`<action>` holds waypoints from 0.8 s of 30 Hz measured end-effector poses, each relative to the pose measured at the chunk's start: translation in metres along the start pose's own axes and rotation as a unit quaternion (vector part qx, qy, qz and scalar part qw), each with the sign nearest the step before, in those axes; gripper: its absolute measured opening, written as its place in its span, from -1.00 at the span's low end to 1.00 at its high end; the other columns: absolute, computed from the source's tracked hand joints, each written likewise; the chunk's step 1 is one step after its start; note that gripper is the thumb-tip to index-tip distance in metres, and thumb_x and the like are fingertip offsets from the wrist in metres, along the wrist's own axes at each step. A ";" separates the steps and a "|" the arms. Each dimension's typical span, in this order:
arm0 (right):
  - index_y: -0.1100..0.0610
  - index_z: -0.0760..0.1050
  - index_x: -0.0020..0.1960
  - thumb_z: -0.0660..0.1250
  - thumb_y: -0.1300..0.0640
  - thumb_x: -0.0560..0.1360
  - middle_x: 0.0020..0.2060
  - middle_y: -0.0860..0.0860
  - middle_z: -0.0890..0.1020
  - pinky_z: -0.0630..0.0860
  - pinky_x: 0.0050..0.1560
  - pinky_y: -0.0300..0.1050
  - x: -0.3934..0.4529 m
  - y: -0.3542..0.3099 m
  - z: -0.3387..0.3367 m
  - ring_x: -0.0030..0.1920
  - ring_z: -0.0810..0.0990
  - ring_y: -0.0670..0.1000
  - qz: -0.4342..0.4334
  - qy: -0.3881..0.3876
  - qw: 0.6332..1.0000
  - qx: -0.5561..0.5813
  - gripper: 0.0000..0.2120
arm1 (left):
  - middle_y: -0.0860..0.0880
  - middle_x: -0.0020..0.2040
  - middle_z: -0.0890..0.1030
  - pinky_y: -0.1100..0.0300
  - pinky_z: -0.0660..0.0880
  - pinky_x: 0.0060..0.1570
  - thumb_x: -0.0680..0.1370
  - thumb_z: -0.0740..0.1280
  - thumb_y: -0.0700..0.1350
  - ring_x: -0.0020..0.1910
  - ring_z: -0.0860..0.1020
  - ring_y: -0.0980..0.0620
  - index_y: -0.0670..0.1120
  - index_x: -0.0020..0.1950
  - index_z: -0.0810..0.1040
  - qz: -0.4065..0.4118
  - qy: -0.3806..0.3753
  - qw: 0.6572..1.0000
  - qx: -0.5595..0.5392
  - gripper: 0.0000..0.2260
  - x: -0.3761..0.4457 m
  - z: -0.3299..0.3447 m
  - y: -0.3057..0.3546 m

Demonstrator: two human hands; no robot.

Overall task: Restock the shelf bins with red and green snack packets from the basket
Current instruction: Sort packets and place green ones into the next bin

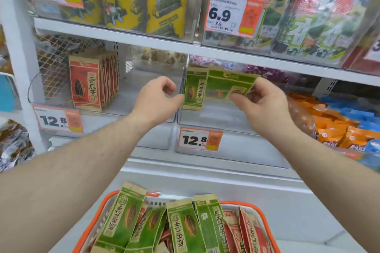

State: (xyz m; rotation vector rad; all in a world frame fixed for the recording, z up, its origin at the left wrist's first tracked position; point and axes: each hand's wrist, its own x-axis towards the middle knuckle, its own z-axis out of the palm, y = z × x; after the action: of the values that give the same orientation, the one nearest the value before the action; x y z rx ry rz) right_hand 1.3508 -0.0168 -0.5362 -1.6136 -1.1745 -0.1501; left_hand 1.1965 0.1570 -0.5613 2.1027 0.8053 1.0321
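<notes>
- The white shelf (144, 44) stands in front of the person, with two clear bins side by side on the middle level.
- The left clear bin (123, 107) holds a row of red sunflower seed packets (88, 86) standing upright at its left end. The rest of that bin looks bare.
- The right clear bin (226, 117) has just one green sunflower seed packet (194, 88) standing up at its left end. Most of this bin is bare too.
- The orange basket (265, 222) sits low, near the person. It has many green packets (183, 226) on top and some red packets (253, 232) toward the right side and underneath.
- The right hand (261, 100) pinches one green packet (228, 84) between thumb and fingers. It holds the packet sideways over the right bin, just beside the one standing there.
- The left hand (158, 98) is curled with nothing in it. It is at the wall between the two bins, right by the standing green packet. I cannot tell if it touches it.
- I think the job is only partly done. The green bin has barely started, the red bin has room, and the basket looks quite full.
- I think the next thing is to stand the held packet up beside the first one.
</notes>
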 end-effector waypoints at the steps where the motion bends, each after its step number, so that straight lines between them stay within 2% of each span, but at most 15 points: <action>1: -0.29 0.56 -0.12 0.49 0.15 0.44 -0.21 -0.22 0.67 0.56 -0.04 -0.16 0.009 0.007 0.004 -0.21 0.58 -0.03 0.002 -0.011 1.000 -0.027 -0.69 | 0.03 -0.03 0.57 0.27 0.31 -0.06 0.47 0.45 -0.01 -0.09 0.49 0.06 -0.04 0.02 0.52 0.001 -0.014 1.000 0.021 -0.79 0.007 0.005 -0.002; 2: -0.26 0.55 -0.09 0.49 0.18 0.46 -0.24 -0.25 0.64 0.50 -0.09 -0.29 0.017 0.014 0.009 -0.26 0.55 -0.12 0.008 -0.024 0.998 -0.058 -0.68 | 0.02 0.03 0.57 0.27 0.31 -0.03 0.47 0.45 0.03 -0.02 0.49 0.05 -0.05 0.10 0.52 -0.004 -0.033 0.999 0.040 -0.72 0.013 0.010 -0.005; 3: -0.22 0.56 -0.06 0.48 0.19 0.47 -0.24 -0.26 0.63 0.47 -0.11 -0.32 0.025 0.021 0.014 -0.28 0.53 -0.16 0.019 -0.036 0.996 -0.079 -0.71 | 0.02 0.07 0.57 0.26 0.32 0.00 0.47 0.44 0.07 0.03 0.49 0.04 -0.06 0.18 0.51 -0.019 -0.055 0.997 0.056 -0.64 0.018 0.015 -0.009; 5: -0.15 0.59 -0.03 0.46 0.16 0.47 -0.21 -0.23 0.65 0.52 -0.05 -0.20 0.043 0.039 0.026 -0.24 0.57 -0.14 0.064 -0.048 0.993 -0.092 -0.79 | 0.01 0.12 0.58 0.22 0.37 -0.01 0.44 0.42 0.16 0.06 0.52 0.00 -0.04 0.26 0.49 -0.067 -0.104 0.988 0.089 -0.52 0.024 0.023 -0.017; 7: -0.08 0.61 -0.01 0.45 0.15 0.48 -0.16 -0.15 0.68 0.60 0.04 -0.04 0.062 0.058 0.040 -0.17 0.64 -0.03 0.118 -0.059 0.988 -0.086 -0.84 | -0.03 0.11 0.62 0.17 0.44 -0.03 0.32 0.31 0.23 0.06 0.55 -0.08 0.01 0.19 0.50 -0.097 -0.136 0.979 0.114 -0.48 0.025 0.027 -0.021; 10: 0.00 0.59 0.01 0.42 0.23 0.52 -0.13 -0.03 0.70 0.64 0.04 0.12 0.084 0.074 0.063 -0.15 0.67 0.04 0.197 -0.068 0.978 -0.018 -0.85 | -0.03 0.06 0.62 0.12 0.47 -0.04 0.25 0.18 0.19 0.05 0.55 -0.12 0.07 0.15 0.47 -0.098 -0.142 0.974 0.148 -0.50 0.022 0.030 -0.020; 13: 0.15 0.55 0.08 0.38 0.28 0.55 -0.15 0.04 0.65 0.65 -0.14 -0.06 0.101 0.082 0.085 -0.25 0.61 0.01 0.247 -0.085 0.965 0.030 -0.87 | 0.01 0.03 0.62 0.11 0.48 -0.02 0.26 0.17 0.18 0.05 0.55 -0.12 0.11 0.15 0.46 -0.099 -0.140 0.973 0.155 -0.53 0.022 0.030 -0.022; 16: 0.15 0.54 0.08 0.39 0.25 0.56 -0.19 0.02 0.62 0.61 -0.24 -0.16 0.112 0.096 0.104 -0.30 0.59 -0.02 0.285 -0.096 0.953 0.037 -0.88 | 0.03 0.02 0.62 0.08 0.52 0.05 0.26 0.17 0.17 0.06 0.55 -0.12 0.13 0.16 0.45 -0.101 -0.138 0.973 0.154 -0.52 0.024 0.030 -0.024; 20: 0.13 0.56 -0.02 0.39 0.22 0.56 -0.26 0.00 0.63 0.62 -0.18 -0.11 0.120 0.115 0.123 -0.29 0.61 -0.01 0.315 -0.095 0.944 0.024 -0.97 | 0.06 0.05 0.62 0.14 0.45 -0.07 0.36 0.24 0.13 0.05 0.55 -0.09 0.14 0.18 0.46 -0.087 -0.124 0.976 0.154 -0.61 0.025 0.032 -0.026; 24: 0.11 0.53 -0.19 0.40 0.20 0.55 -0.20 0.08 0.67 0.66 -0.08 -0.03 0.124 0.128 0.132 -0.23 0.66 0.04 0.326 -0.084 0.942 0.001 -0.85 | 0.07 0.09 0.61 0.15 0.41 -0.09 0.42 0.29 0.09 0.07 0.55 -0.07 0.14 0.21 0.46 -0.084 -0.115 0.977 0.157 -0.64 0.026 0.033 -0.028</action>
State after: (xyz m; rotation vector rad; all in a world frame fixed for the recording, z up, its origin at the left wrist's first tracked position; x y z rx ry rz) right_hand 1.4488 0.1716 -0.5991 -1.9567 -0.7027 0.4226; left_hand 1.2306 0.1843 -0.5870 2.3144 1.0620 0.5880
